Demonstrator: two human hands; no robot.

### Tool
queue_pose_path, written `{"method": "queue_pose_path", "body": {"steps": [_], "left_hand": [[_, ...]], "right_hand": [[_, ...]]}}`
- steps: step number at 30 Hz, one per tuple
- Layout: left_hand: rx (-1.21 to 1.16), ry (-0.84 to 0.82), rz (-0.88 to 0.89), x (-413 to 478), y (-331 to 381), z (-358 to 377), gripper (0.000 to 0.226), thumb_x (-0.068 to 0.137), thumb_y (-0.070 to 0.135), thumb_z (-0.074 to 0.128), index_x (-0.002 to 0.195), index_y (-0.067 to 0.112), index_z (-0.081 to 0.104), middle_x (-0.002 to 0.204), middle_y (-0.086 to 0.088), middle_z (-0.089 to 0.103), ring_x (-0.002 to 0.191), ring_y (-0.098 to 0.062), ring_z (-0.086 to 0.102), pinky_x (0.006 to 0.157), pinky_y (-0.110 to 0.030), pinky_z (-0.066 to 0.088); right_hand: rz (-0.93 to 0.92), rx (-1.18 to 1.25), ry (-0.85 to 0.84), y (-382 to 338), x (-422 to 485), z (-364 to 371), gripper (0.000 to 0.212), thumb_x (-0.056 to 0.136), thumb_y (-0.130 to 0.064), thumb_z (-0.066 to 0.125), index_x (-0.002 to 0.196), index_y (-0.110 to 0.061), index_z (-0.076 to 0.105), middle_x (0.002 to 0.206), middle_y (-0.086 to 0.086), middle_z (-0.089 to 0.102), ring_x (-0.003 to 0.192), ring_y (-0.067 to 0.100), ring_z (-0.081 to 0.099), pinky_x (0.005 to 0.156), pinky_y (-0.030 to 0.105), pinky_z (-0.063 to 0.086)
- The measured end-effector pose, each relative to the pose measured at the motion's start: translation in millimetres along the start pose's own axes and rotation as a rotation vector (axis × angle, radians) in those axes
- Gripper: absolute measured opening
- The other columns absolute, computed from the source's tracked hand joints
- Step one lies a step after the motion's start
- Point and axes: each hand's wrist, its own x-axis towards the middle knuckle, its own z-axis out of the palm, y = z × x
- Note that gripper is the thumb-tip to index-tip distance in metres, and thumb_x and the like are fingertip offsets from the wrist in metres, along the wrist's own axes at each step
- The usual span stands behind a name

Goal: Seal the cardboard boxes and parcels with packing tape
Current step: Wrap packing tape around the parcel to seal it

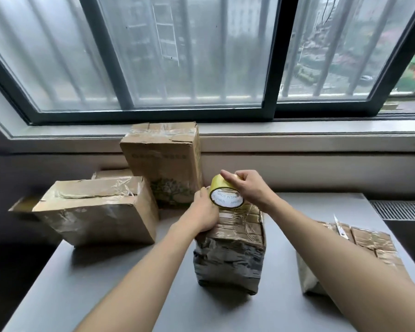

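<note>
A tall parcel (pixel 230 257) wrapped in crinkled tape stands upright at the middle of the grey table (pixel 120 288). A yellow tape roll (pixel 225 196) with a white printed core sits at the parcel's top far edge. My right hand (pixel 246 185) grips the roll from above, fingers curled over its rim. My left hand (pixel 205 212) grips the parcel's upper left corner, its thumb touching the roll's left side.
A taped cardboard box (pixel 96 212) lies on its side at the left, a small flat box (pixel 113 174) behind it. A tall upright box (pixel 164 161) leans at the wall under the window. Another taped parcel (pixel 369 245) lies at the table's right edge.
</note>
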Motion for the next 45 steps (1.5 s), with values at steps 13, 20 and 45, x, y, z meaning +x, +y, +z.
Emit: {"method": "queue_pose_path", "body": {"steps": [13,20,45], "left_hand": [[0.317,-0.032,-0.086,-8,-9,7,0.127,0.060,0.103,0.023,0.158,0.029,-0.007,0.167,0.002,0.002,0.151,-0.025,0.016,0.116,-0.053,0.029],[0.566,-0.018,-0.091,-6,2,11,0.096,0.086,0.083,0.010,0.159,0.022,-0.006,0.166,0.002,-0.010,0.153,-0.018,-0.003,0.120,-0.051,0.016],[0.593,-0.173,0.046,-10,42,39,0.122,0.073,0.093,0.019,0.157,0.009,-0.010,0.164,-0.006,-0.019,0.152,-0.019,-0.015,0.123,-0.046,-0.008]], "right_hand": [[-0.027,-0.254,0.043,-16,10,-9,0.059,0.096,-0.039,0.058,0.049,-0.019,0.027,0.047,-0.004,0.022,0.045,0.015,0.024,0.045,0.031,0.022],[-0.073,-0.458,-0.024,-12,3,-52,0.046,0.092,-0.029,0.056,0.052,-0.015,0.037,0.051,0.000,0.035,0.052,0.017,0.033,0.049,0.032,0.029],[-0.045,-0.347,0.111,28,-18,-92,0.053,0.094,-0.027,0.052,0.051,-0.019,0.021,0.045,-0.007,0.018,0.047,0.014,0.018,0.053,0.035,0.024]]}}
